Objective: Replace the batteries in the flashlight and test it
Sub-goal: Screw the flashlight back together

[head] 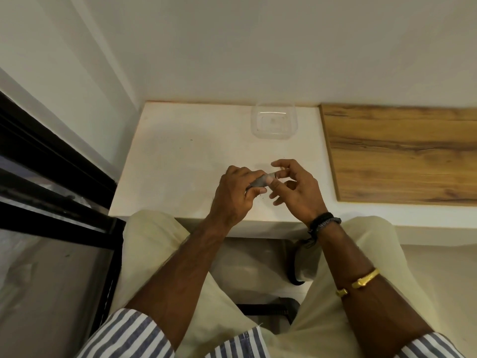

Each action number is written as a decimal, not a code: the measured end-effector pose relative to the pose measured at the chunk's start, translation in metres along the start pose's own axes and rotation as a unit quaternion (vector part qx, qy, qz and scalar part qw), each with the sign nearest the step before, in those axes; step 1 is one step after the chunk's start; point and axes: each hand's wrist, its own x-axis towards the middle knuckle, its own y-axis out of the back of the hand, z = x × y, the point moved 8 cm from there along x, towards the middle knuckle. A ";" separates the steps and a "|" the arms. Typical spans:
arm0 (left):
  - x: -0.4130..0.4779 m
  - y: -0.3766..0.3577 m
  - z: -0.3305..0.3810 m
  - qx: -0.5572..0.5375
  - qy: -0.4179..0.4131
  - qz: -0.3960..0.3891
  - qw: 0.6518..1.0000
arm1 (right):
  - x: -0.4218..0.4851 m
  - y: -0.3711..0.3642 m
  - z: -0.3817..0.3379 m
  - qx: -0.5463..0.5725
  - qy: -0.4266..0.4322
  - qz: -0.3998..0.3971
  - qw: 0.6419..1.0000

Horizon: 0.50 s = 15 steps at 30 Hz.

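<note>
A small grey flashlight [259,181] lies horizontally in my left hand [236,195], whose fingers are wrapped around its body just above the white table [180,161]. My right hand [296,187] is at the flashlight's right end, thumb and a finger pinching the end piece [274,174] while the other fingers are spread. Most of the flashlight is hidden by my fingers. No loose batteries are visible.
A clear square plastic container [274,120] stands at the back of the table against the wall. A wooden board [402,153] covers the surface to the right. A black metal frame [59,177] borders the left. My knees sit under the front edge.
</note>
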 end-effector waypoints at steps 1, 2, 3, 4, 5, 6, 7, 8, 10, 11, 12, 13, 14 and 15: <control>0.000 0.001 -0.001 0.002 0.000 0.000 1.000 | 0.000 -0.001 -0.002 -0.002 0.012 -0.008 1.000; 0.000 0.000 0.000 0.006 -0.003 -0.005 1.000 | 0.000 0.000 -0.001 -0.017 0.012 -0.003 1.000; 0.000 -0.001 0.001 0.011 -0.008 -0.010 1.000 | 0.000 0.001 0.000 -0.034 -0.001 0.013 0.999; -0.001 -0.002 0.003 0.014 -0.015 -0.014 1.000 | -0.002 0.003 0.001 -0.055 -0.019 0.033 0.998; -0.001 -0.003 0.004 0.013 -0.019 -0.015 1.000 | -0.003 0.004 0.003 -0.066 -0.033 0.045 0.996; -0.001 -0.004 0.004 0.008 -0.018 -0.012 1.000 | -0.003 0.004 0.003 -0.058 -0.035 0.044 0.997; -0.001 -0.003 0.003 0.001 -0.013 -0.008 1.000 | -0.002 0.002 0.002 -0.033 -0.027 0.033 0.999; 0.000 -0.002 0.002 -0.007 -0.008 -0.003 1.000 | -0.002 0.000 0.000 -0.006 -0.011 0.012 1.000; 0.001 -0.001 0.001 -0.014 -0.005 -0.001 1.000 | -0.001 -0.002 -0.006 0.003 0.029 -0.015 0.999; 0.000 -0.002 0.001 -0.015 -0.005 -0.006 1.000 | -0.001 -0.002 -0.007 -0.010 0.040 -0.012 0.999; 0.000 -0.002 0.001 -0.015 -0.004 -0.014 1.000 | 0.000 -0.001 -0.007 -0.026 0.043 -0.003 0.999; 0.000 -0.003 0.001 -0.016 -0.002 -0.021 1.000 | 0.000 -0.001 -0.006 -0.042 0.041 0.007 0.998; -0.001 -0.003 0.001 -0.015 0.000 -0.024 1.000 | -0.001 -0.002 -0.006 -0.057 0.041 0.013 0.997; 0.000 -0.002 0.001 -0.013 0.002 -0.024 1.000 | -0.001 -0.003 -0.007 -0.070 0.042 0.018 0.997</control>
